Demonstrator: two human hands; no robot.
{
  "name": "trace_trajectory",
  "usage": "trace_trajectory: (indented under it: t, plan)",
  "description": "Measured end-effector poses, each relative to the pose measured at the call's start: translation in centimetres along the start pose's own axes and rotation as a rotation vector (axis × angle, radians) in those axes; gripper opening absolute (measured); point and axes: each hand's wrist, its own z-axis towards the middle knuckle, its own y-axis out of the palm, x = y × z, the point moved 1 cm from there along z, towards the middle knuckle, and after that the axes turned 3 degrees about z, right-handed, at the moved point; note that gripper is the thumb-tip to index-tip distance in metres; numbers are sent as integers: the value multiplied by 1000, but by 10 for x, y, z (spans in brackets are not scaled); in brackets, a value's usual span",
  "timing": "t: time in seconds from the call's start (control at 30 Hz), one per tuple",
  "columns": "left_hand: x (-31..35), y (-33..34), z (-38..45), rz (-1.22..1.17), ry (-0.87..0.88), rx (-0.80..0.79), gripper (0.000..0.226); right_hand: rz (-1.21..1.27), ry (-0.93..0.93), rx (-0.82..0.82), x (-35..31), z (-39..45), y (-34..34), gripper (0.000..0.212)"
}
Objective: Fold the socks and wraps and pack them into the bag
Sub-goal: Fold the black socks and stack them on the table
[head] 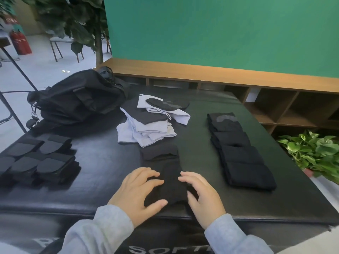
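**Two hands on one black sock**

A person stands at a black padded worktop point(102, 173). One long black sock point(165, 173) lies flat in the middle of it, near the front edge. The left hand point(139, 193) rests on the left side of the sock. Its fingers point(152, 174) are spread out and almost straight, and the thumb touches the sock's near end. The right hand point(203, 195) lies at the right side of the sock. Its fingers point(185, 177) are loose and a bit bent, with the tips on the sock's edge. Neither hand pinches the cloth.

Just behind the sock sits one messy pile of socks point(150, 123), white ones and black ones mixed. I cannot count them.

On the right is one neat row of folded black socks point(238, 149), overlapping like steps. I see about four of them.

On the left is a group of folded dark wraps point(40, 162), about six, in two rows.

One black bag point(77, 99) sits at the far left corner of the worktop, well apart from the hands. I cannot tell if it is open.

One green plant point(311, 151) grows beside the worktop on the right. A wooden shelf point(286, 107) runs under the green wall point(220, 33).
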Motion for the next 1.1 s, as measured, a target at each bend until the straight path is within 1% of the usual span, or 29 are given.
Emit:
trace_trajectory:
  t: [0.07, 0.13, 0.3, 0.4, 0.53, 0.6, 0.63, 0.73, 0.8, 0.93, 1.03, 1.1]
  plan:
    - [0, -1, -2, -13, 21, 8, 58, -30, 2, -29, 2, 1, 2, 42]
    - [-1, -1, -1, -32, 22, 12, 60, -46, 13, -56, 3, 0, 2, 38]
    - [1, -4, -2, -85, 30, 0, 56, -41, 22, -62, 0, 0, 0, 19]
    - [2, -6, -3, -112, 37, 20, 52, -69, 45, -65, -1, 0, 2, 17]
    - [0, -6, -4, -209, -3, 42, 38, -59, 91, -61, -4, 0, 1, 13]
    - [-3, -7, -3, -281, -41, 58, 33, -70, 132, -73, -6, 1, 0, 11]
    - [-3, -8, -3, -313, -70, 69, 33, -67, 154, -73, -7, 1, -1, 14]
    - [-2, -12, 0, -391, -197, 91, 32, -41, 221, -57, -9, 2, 0, 21]
    - [-2, -14, 2, -427, -270, 96, 25, -34, 248, -43, -8, 2, 1, 23]
    - [-2, -13, 4, -410, -417, 61, 15, -68, 267, -38, -8, 4, 2, 27]
    - [-1, -12, 6, -368, -476, 40, 17, -90, 277, -20, -9, 5, 4, 30]
    - [-2, -11, 6, -381, -498, 20, 20, -101, 294, -2, -10, 6, 4, 30]
